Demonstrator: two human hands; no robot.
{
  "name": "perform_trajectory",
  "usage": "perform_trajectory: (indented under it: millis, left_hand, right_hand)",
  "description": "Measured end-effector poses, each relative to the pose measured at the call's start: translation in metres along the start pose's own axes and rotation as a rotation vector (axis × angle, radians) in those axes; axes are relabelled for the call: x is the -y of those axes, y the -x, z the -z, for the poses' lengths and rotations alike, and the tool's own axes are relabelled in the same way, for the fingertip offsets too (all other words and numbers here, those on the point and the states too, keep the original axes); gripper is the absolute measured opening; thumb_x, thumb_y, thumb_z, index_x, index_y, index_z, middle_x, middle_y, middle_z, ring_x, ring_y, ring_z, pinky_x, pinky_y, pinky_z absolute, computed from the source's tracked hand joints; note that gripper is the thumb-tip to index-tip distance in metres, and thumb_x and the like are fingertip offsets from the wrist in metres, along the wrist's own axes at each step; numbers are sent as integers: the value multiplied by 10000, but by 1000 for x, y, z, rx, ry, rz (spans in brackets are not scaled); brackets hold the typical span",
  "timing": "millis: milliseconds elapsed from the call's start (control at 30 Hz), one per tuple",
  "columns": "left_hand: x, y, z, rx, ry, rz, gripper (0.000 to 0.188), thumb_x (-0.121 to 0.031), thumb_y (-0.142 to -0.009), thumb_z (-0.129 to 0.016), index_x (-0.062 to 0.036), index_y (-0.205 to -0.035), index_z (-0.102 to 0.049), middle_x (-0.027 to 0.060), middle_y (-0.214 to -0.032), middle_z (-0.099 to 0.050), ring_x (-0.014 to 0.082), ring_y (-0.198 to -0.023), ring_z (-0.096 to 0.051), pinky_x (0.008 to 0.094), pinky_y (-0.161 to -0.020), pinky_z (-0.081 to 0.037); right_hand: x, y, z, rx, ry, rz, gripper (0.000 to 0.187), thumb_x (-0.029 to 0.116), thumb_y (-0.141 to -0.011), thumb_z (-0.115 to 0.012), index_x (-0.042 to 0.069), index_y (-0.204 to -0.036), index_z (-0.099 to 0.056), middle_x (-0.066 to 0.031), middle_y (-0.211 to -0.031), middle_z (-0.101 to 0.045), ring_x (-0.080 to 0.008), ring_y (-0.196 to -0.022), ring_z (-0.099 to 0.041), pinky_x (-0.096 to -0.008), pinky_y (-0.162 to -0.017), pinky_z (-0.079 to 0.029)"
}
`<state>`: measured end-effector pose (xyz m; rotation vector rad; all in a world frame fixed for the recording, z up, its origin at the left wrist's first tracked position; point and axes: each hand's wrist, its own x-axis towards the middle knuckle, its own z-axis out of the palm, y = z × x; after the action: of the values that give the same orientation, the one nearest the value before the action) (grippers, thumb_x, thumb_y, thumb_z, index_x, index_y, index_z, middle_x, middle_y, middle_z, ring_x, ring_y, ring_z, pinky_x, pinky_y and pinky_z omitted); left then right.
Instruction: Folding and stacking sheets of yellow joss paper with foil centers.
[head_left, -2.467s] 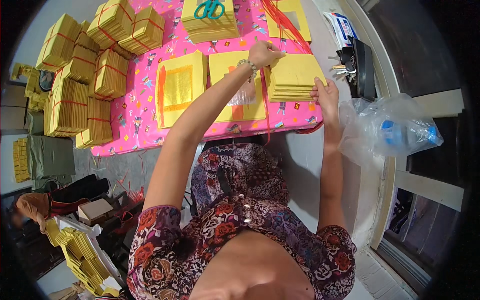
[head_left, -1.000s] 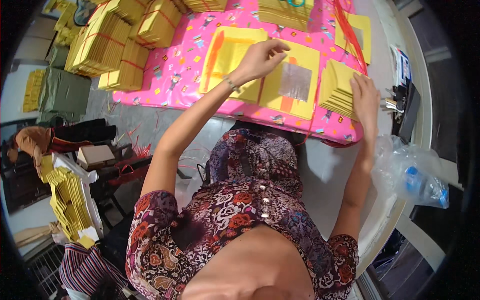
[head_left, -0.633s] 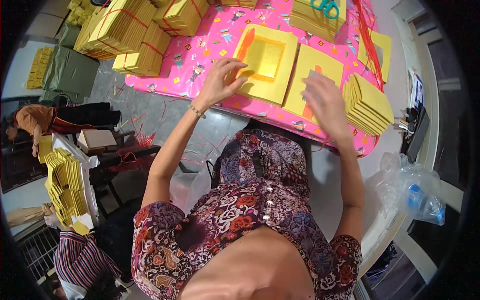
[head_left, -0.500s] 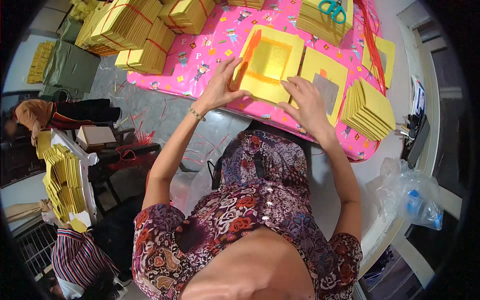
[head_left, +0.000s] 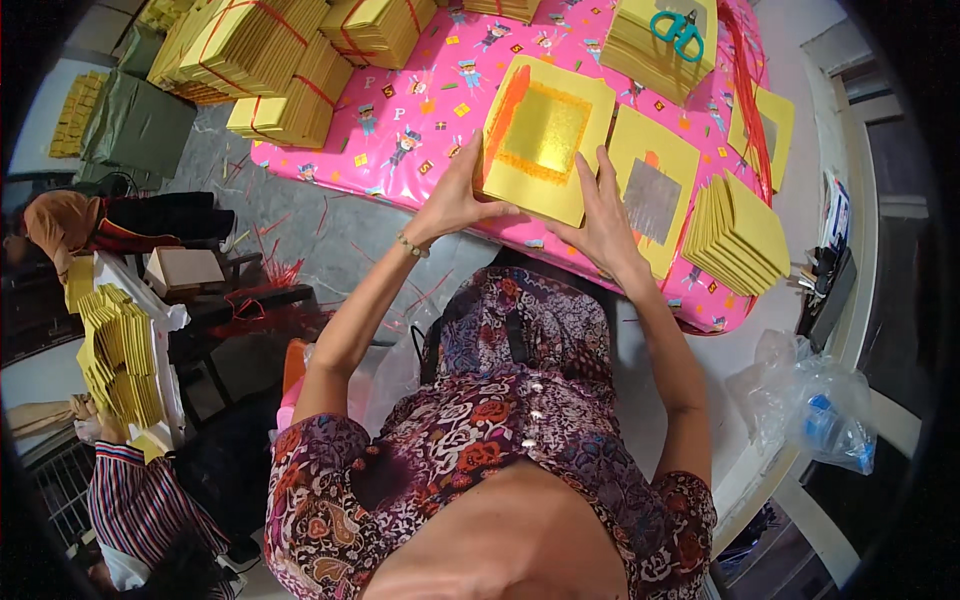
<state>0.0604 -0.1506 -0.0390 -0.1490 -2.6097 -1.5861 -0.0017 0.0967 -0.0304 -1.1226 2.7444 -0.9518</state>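
On the pink table, a squared stack of yellow paper sheets (head_left: 541,193) lies before me. Its top sheet carries a shiny gold square (head_left: 546,128) with an orange border and an orange streak along the left. My left hand (head_left: 458,203) clasps the near left corner, fingers along the side and thumb at the front edge. At the near right corner my right hand (head_left: 607,222) curls its fingers against the right edge, its thumb near the front. Just right of that hand is another yellow sheet (head_left: 650,135) with a silver square.
Fanned yellow paper (head_left: 735,235) sits at the table's right. Teal scissors (head_left: 678,36) top a tall yellow stack (head_left: 655,62); red ties (head_left: 748,110) hang beside it. Bound yellow bundles (head_left: 290,105) stand far left. Two other people work on the left, by folded yellow paper (head_left: 120,350).
My right hand has shifted from the front of the stack onto its right edge. My left hand has slid slightly toward the near left corner. The gold square is more fully exposed.
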Motion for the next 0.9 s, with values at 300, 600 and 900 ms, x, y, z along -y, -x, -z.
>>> perform_trajectory:
  millis: [300, 600, 900]
  left_hand:
    - [4, 9, -3, -15, -178, -1, 1241, -353, -637, -888, 75, -1496, -101, 292, -1494, -296, 393, -1413, -288, 429, -1168, -259]
    - [0, 12, -1, 1, -101, 46, 1215, -351, -650, -886, 60, -1500, -120, 290, -1498, -296, 385, -1417, -290, 429, -1159, -283]
    - [4, 22, -5, -65, -137, 56, 1183, -354, -661, -880, 46, -1501, -149, 266, -1493, -331, 367, -1399, -336, 425, -1141, -317]
  right_hand:
    - [6, 0, 20, 93, 129, 14, 1014, 368, -708, -832, 71, -1499, -271, -279, -1538, -160, -465, -1393, -279, -513, -1106, -338]
    - [0, 2, 23, 68, 159, 106, 796, 443, -778, -756, 36, -1390, -451, -223, -1450, -382, -403, -1393, -307, -518, -1131, -291]
    - [3, -15, 33, 88, 166, 144, 725, 435, -833, -707, 31, -1380, -455, -230, -1421, -422, -425, -1362, -350, -502, -1121, -307]
